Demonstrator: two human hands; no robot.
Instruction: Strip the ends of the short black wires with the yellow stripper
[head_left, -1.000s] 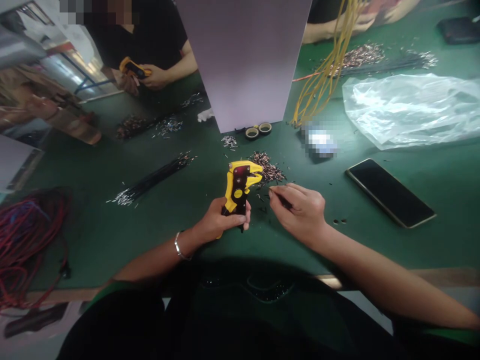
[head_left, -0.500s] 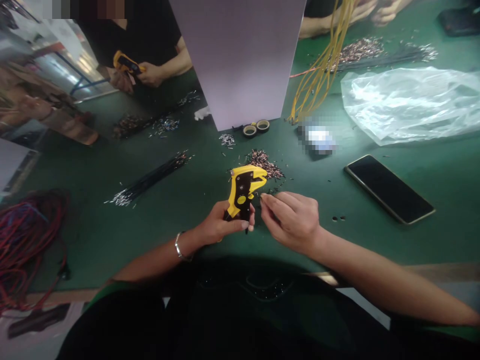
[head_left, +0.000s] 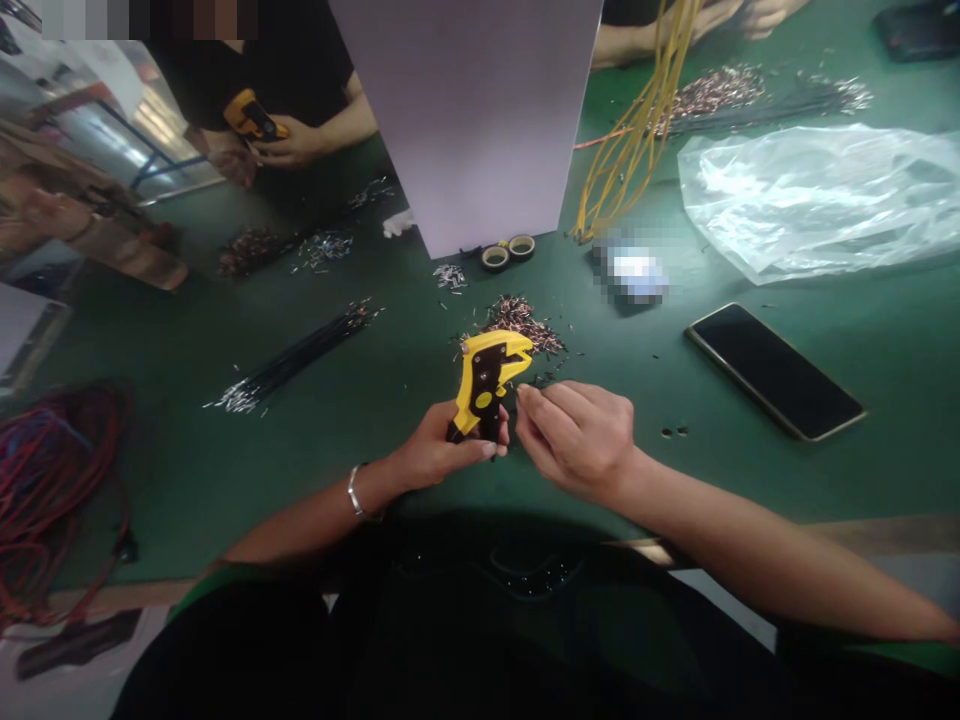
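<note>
1. The left hand (head_left: 442,445) has its fingers wrapped around the handle of the yellow and black pliers (head_left: 486,375). The head of the pliers points to the right, and its mouth stands open.
2. The right hand (head_left: 581,440) is just beside the pliers, with thumb and forefinger pressed together. Whether something thin is between them, I cannot tell.
3. On the pliers there is one round yellow spot; any print there is too small for reading.
4. Right behind the pliers lies a pile of copper and black wire bits (head_left: 519,312). Near it are small silvery pieces (head_left: 450,276) and two rolls of tape (head_left: 520,246).
5. To the left lies a bundle of black wires (head_left: 296,360), silvery at the near end.
6. To the right there is a phone (head_left: 776,372) with dark screen. Behind it are a clear plastic bag (head_left: 825,205) and a small packet (head_left: 634,272), whose label is blurred.
7. Across the green table (head_left: 720,490), a co-worker's hand (head_left: 292,143) holds a similar yellow tool (head_left: 255,118).
</note>
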